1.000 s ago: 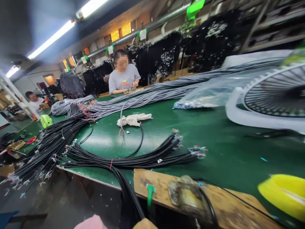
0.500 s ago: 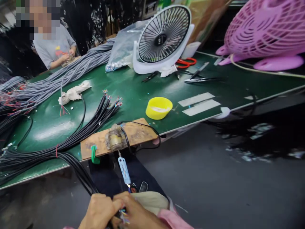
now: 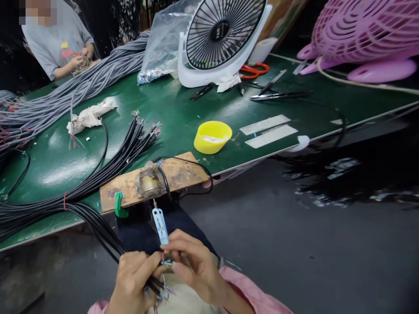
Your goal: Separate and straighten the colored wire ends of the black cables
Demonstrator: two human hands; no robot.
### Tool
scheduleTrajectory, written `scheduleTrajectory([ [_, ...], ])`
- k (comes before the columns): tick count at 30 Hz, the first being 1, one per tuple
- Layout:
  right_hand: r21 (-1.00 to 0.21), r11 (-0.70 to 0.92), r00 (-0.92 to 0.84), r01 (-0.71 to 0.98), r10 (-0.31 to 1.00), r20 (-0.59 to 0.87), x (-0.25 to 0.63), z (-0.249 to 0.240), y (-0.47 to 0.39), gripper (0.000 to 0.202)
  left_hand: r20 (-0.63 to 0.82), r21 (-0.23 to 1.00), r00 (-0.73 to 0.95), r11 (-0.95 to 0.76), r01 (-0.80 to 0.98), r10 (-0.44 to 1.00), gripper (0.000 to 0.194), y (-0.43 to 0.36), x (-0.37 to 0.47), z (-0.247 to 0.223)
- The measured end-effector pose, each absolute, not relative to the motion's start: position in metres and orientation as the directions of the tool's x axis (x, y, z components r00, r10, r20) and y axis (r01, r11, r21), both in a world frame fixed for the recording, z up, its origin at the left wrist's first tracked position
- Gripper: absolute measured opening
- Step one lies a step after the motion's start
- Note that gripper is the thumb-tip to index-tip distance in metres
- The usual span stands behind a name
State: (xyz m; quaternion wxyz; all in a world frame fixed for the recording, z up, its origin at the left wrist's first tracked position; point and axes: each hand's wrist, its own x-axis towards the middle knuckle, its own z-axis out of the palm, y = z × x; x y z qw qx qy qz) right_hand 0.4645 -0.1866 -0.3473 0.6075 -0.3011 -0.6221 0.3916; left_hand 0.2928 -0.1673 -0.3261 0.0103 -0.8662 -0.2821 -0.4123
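Note:
My left hand (image 3: 132,277) is closed around a bundle of black cables (image 3: 98,229) near their ends, where thin coloured wires (image 3: 167,262) stick out. Beside it, my right hand (image 3: 199,266) has its thumb and fingers bent close to those wires, at the lower end of a light blue tool (image 3: 160,224). The tool hangs below a brownish block (image 3: 149,182) on a wooden board (image 3: 183,172). Whether the right fingertips pinch a wire or the tool is too small to tell.
On the green table (image 3: 176,113) are a yellow ring-shaped container (image 3: 213,137), white strips (image 3: 271,136), a white fan (image 3: 225,35), orange-handled scissors (image 3: 255,70), tweezers (image 3: 281,96), grey cables (image 3: 108,65) and a green clamp (image 3: 120,206). A pink fan (image 3: 366,35) stands right; a person (image 3: 62,39) sits across.
My right hand has come up and away from my left hand to the blue tool's lower end. The coloured wires now show between the hands. The view has shifted slightly.

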Motion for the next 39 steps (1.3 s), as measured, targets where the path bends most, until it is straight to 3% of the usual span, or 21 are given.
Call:
scheduleTrajectory([
  [5, -0.852, 0.519, -0.015, -0.069, 0.853, 0.522, 0.466, -0.355, -0.184, 0.032, 0.694, 0.220, 0.518, -0.832, 0.510, 0.501, 0.015, -0.165, 0.298, -0.327],
  [10, -0.776, 0.597, 0.153, 0.203, 0.764, 0.627, 0.465, -0.352, -0.187, 0.031, 0.683, 0.204, 0.535, -0.834, 0.513, 0.497, 0.018, -0.160, 0.305, -0.322],
  [13, -0.777, 0.570, 0.153, 0.266, 0.771, 0.618, 0.465, -0.348, -0.188, 0.023, 0.673, 0.172, 0.563, -0.842, 0.512, 0.480, 0.023, -0.157, 0.306, -0.313],
  [18, -0.725, 0.647, 0.104, 0.237, 0.725, 0.681, 0.470, -0.341, -0.191, 0.015, 0.614, 0.234, 0.624, -0.866, 0.442, 0.484, 0.022, -0.153, 0.303, -0.304],
  [24, -0.748, 0.654, 0.118, 0.110, 0.739, 0.663, 0.470, -0.336, -0.194, 0.013, 0.672, 0.345, 0.588, -0.893, 0.288, 0.449, 0.013, -0.147, 0.310, -0.292],
  [29, -0.775, 0.631, 0.124, -0.037, 0.772, 0.623, 0.467, -0.336, -0.189, 0.015, 0.678, 0.414, 0.537, -0.864, 0.287, 0.503, 0.018, -0.153, 0.310, -0.294],
  [35, -0.769, 0.632, 0.116, -0.097, 0.774, 0.622, 0.464, -0.337, -0.185, 0.011, 0.715, 0.469, 0.435, -0.837, 0.280, 0.547, 0.017, -0.162, 0.306, -0.313],
  [39, -0.793, 0.600, 0.131, -0.106, 0.799, 0.587, 0.454, -0.338, -0.181, 0.022, 0.737, 0.467, 0.379, -0.827, 0.314, 0.560, 0.012, -0.168, 0.302, -0.325],
])
